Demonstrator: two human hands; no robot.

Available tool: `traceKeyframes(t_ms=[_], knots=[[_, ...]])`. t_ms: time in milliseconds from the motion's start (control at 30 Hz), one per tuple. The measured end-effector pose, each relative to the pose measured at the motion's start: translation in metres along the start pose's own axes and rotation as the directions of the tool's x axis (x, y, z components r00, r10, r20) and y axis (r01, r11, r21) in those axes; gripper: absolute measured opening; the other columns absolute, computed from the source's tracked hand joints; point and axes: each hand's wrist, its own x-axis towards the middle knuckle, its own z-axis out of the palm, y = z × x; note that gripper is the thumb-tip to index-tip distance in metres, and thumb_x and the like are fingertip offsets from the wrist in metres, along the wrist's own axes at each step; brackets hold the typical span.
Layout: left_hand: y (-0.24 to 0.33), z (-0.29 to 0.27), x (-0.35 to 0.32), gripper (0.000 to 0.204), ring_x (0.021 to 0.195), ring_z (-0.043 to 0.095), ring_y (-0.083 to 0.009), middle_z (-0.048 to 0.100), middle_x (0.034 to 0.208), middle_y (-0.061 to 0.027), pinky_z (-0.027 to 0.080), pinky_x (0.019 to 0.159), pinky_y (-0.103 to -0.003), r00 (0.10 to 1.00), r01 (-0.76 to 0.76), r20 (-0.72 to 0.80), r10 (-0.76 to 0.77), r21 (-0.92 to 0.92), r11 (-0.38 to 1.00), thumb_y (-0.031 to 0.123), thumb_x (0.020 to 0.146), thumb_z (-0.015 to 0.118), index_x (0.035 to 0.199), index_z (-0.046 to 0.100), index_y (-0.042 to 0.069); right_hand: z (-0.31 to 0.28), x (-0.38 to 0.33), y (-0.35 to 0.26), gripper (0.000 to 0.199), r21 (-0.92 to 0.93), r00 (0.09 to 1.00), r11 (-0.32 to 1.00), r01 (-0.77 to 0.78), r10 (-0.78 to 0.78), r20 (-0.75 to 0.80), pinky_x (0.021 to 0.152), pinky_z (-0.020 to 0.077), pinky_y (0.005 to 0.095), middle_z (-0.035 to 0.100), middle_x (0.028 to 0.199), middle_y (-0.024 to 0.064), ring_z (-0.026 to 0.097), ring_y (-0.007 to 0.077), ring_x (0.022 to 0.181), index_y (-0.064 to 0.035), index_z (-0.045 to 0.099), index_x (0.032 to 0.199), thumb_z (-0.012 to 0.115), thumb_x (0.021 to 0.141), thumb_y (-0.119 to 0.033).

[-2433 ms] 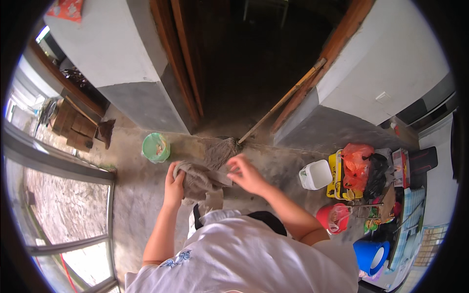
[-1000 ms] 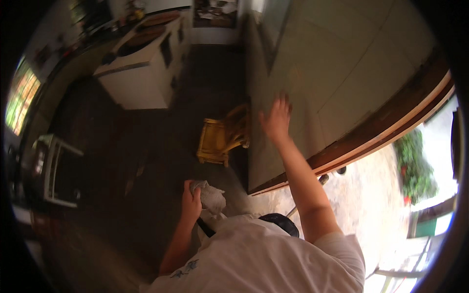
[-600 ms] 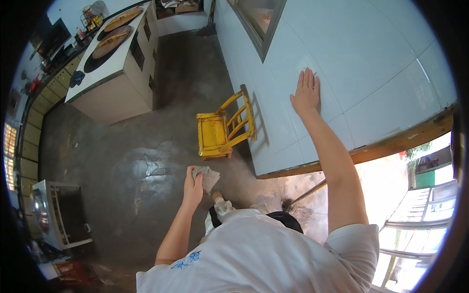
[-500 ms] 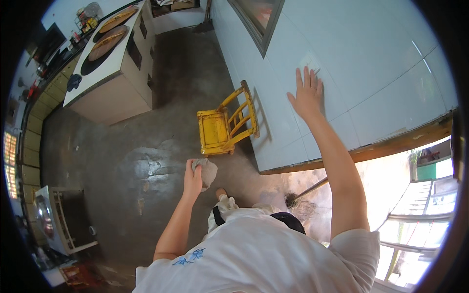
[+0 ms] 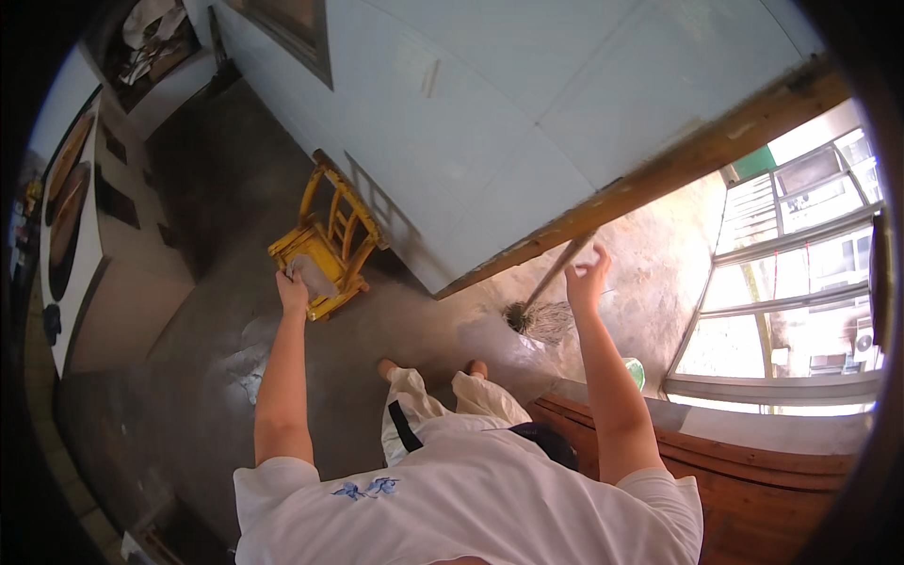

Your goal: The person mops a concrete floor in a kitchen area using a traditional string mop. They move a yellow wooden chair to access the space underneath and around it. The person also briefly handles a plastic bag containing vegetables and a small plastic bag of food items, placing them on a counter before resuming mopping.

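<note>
Yellow wooden chair [image 5: 331, 247], grey cloth [image 5: 311, 275] on its seat, pale blue-grey door [image 5: 527, 104] with brown wooden edge, dark mottled grey concrete floor [image 5: 217, 348], straw-coloured broom [image 5: 539, 315], white T-shirt [image 5: 471, 499] with small blue print, cream trousers [image 5: 424, 405], green bowl [image 5: 633, 372]

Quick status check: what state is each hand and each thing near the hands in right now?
Left hand: closed on a grey cloth, over the chair seat.
Right hand: open, fingers spread, holding nothing, near the broom handle.
Small yellow wooden chair: upright on the floor beside the pale blue door.
Straw broom with wooden handle: leaning, head on the floor.
Pale blue door: swung open.
</note>
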Motion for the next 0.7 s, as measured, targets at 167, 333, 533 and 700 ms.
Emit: traceKeyframes(t_ms=[167, 333, 533, 700], knots=[[-0.04, 0.084, -0.016, 0.035, 0.101, 0.052, -0.032, 0.05, 0.116, -0.0185, 0.042, 0.088, -0.037, 0.97, -0.232, 0.02, 0.241, 0.356, 0.905, 0.017, 0.085, 0.053, 0.115, 0.047, 0.001, 0.0, 0.049, 0.026, 0.028, -0.153, 0.978, 0.97, 0.191, -0.175, 0.112, 0.067, 0.0434, 0.036, 0.056, 0.087, 0.0134, 0.053, 0.0319, 0.075, -0.0043, 0.051, 0.091, 0.065, 0.068, -0.015], [-0.088, 0.175, -0.137, 0.027, 0.093, 0.057, -0.0227, 0.06, 0.1, -0.0106, 0.045, 0.082, -0.034, 0.914, -0.14, 0.378, 0.148, -0.049, 0.989, 0.016, 0.078, 0.053, 0.102, 0.056, 0.004, -0.019, -0.021, -0.007, 0.018, 0.072, 0.942, 0.981, 0.181, -0.194, 0.274, 0.061, 0.0431, 0.0374, 0.056, 0.074, 0.013, 0.054, 0.0314, 0.068, -0.0064, 0.054, 0.078, 0.065, 0.066, -0.013], [-0.114, 0.313, -0.316, 0.068, 0.095, 0.056, -0.0206, 0.056, 0.109, -0.0115, 0.047, 0.078, -0.032, 0.07, 0.915, 0.988, -0.136, -0.009, 0.403, 0.057, 0.084, 0.045, 0.113, 0.048, -0.005, -0.076, -0.155, -0.003, 0.021, 0.501, 0.55, 0.794, 0.343, -0.602, 0.578, 0.058, 0.0452, 0.0345, 0.053, 0.067, 0.0089, 0.056, 0.0266, 0.065, -0.0078, 0.051, 0.068, 0.069, 0.06, 0.0], [-0.041, 0.235, -0.399, 0.031, 0.078, 0.057, -0.0134, 0.057, 0.09, -0.0062, 0.049, 0.07, -0.025, 0.472, 0.842, 0.881, 0.028, -0.46, 0.282, 0.026, 0.088, 0.053, 0.097, 0.05, -0.004, -0.082, -0.198, -0.04, 0.019, 0.693, 0.38, 0.668, 0.271, -0.736, 0.561, 0.058, 0.0429, 0.0357, 0.052, 0.067, 0.0093, 0.054, 0.0286, 0.064, -0.0054, 0.053, 0.069, 0.07, 0.062, -0.004]])
